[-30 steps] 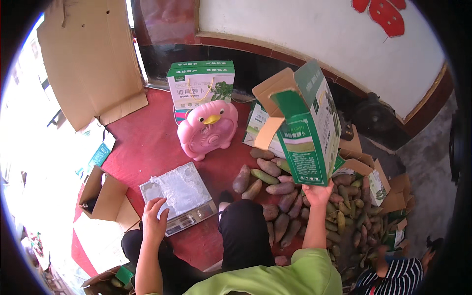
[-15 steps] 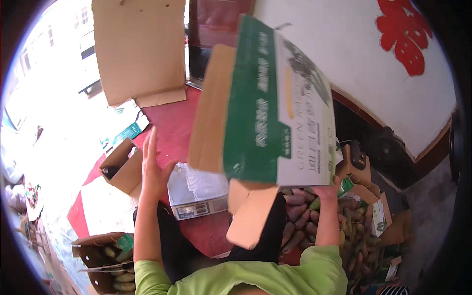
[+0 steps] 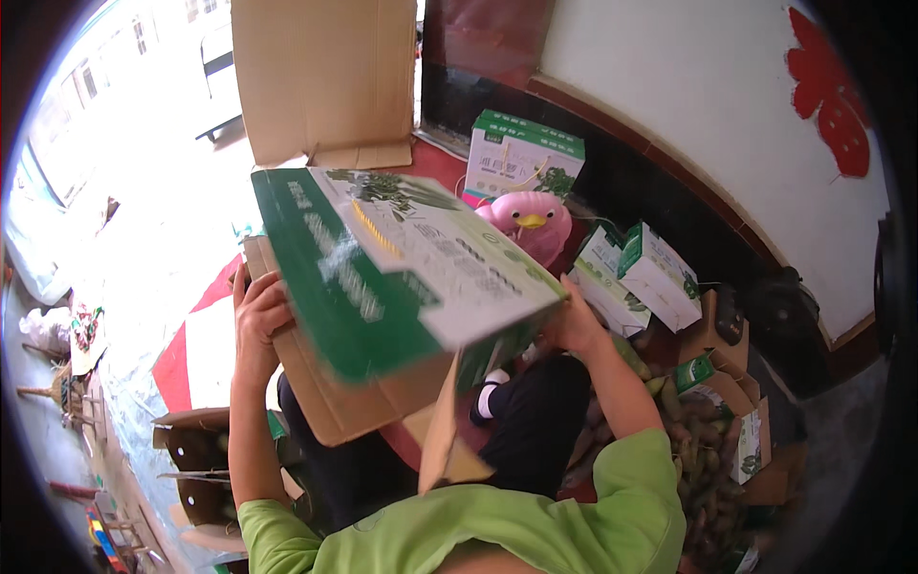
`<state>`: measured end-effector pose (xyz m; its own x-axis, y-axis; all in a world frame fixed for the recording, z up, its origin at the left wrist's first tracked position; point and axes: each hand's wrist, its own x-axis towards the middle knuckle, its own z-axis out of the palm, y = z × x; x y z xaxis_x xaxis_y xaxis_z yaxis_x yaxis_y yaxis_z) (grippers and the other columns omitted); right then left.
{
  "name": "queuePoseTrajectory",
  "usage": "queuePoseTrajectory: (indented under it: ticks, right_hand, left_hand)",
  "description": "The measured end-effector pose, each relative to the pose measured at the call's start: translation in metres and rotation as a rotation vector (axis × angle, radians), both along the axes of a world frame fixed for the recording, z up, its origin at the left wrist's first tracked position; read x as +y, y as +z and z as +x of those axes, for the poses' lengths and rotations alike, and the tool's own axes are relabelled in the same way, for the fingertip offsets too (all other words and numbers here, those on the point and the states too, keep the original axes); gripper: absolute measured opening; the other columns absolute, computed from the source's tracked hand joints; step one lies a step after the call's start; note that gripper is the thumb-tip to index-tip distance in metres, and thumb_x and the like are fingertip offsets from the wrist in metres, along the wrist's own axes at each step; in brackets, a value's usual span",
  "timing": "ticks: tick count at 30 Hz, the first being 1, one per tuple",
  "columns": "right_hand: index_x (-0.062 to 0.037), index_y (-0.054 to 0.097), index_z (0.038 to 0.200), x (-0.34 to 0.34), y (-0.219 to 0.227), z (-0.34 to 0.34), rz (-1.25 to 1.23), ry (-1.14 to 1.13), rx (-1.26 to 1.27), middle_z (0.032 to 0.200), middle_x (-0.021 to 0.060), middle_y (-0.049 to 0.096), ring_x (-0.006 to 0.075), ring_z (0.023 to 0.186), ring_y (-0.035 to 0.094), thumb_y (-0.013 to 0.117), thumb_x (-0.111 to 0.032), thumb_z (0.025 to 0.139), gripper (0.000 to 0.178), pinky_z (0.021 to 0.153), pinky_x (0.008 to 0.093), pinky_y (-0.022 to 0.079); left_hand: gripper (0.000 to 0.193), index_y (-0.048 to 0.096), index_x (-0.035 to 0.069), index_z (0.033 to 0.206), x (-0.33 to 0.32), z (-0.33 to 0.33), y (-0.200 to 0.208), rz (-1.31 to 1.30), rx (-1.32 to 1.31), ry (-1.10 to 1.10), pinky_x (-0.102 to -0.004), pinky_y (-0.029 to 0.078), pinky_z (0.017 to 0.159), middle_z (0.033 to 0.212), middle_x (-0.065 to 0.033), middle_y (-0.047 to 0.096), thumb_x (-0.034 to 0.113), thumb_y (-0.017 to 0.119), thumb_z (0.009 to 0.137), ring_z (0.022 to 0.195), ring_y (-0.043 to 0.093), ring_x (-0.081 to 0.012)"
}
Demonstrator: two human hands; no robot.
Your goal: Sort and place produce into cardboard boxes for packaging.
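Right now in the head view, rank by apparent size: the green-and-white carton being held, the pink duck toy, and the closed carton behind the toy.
1. Held green-and-white carton, by far; nearness to the camera inflates it.
2. Closed carton behind the toy.
3. Pink duck toy, only slightly smaller, so this order is unsure.

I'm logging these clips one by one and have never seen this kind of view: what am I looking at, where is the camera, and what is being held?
The picture comes from a fisheye camera worn on a person's head, looking down, so straight edges bend near the rim. No machine here: the two bare hands belong to the wearer, in green sleeves. The left hand and right hand hold a green and white carton at opposite ends, tilted, its brown flaps hanging open below. Beyond it stand a pink bird-shaped toy and a closed green and white box on the red floor mat. To the right lies a heap of sweet potatoes.
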<state>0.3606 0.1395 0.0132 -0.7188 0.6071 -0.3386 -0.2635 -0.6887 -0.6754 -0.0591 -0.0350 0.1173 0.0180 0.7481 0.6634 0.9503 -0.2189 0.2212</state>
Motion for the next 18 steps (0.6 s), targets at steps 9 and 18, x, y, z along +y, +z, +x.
queuePoseTrajectory:
  ticks: [9, 18]
  right_hand:
    - [-0.0109, 0.055, 0.121, 0.043, -0.069, -0.014, -0.095, -0.074, -0.402, 0.121, 0.008, 0.056, 0.0256, 0.106, 0.053, 0.048, -0.051, 0.092, 0.05, 0.087, 0.0422, 0.043]
    - [-0.0124, 0.053, 0.122, 0.064, -0.097, -0.031, 0.138, -0.122, -0.606, 0.115, 0.0059, 0.058, 0.0191, 0.103, 0.055, 0.048, -0.034, 0.096, 0.034, 0.087, 0.041, 0.045]
  left_hand:
    - [0.02, 0.07, 0.007, 0.083, 0.033, 0.017, -0.007, -0.036, -0.158, -0.053, -0.043, 0.041, 0.098, 0.077, -0.006, 0.064, 0.0, 0.068, 0.065, 0.079, 0.063, -0.0235]
    - [0.026, 0.068, 0.013, 0.09, 0.054, 0.074, -0.029, -0.093, 0.012, 0.06, -0.0342, 0.05, 0.067, 0.085, -0.0016, 0.061, -0.001, 0.06, 0.069, 0.085, 0.061, -0.0225]
